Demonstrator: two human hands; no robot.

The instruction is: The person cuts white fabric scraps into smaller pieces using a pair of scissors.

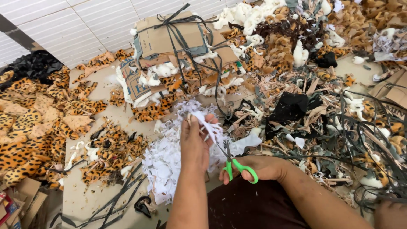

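My left hand (194, 142) is raised in the middle of the view and pinches a piece of white fabric (212, 127) between thumb and fingers. My right hand (263, 167) grips a pair of green-handled scissors (237, 166), whose blades point up toward the white piece. Under both hands lies a heap of white fabric cuttings (169, 157) on the tiled floor.
Leopard-print fabric scraps (34, 123) cover the left side. A bundle of cardboard tied with grey straps (178, 46) lies at the back. Mixed brown, black and white scraps (305, 97) pile up on the right. Grey strips (114, 201) trail across the floor near me.
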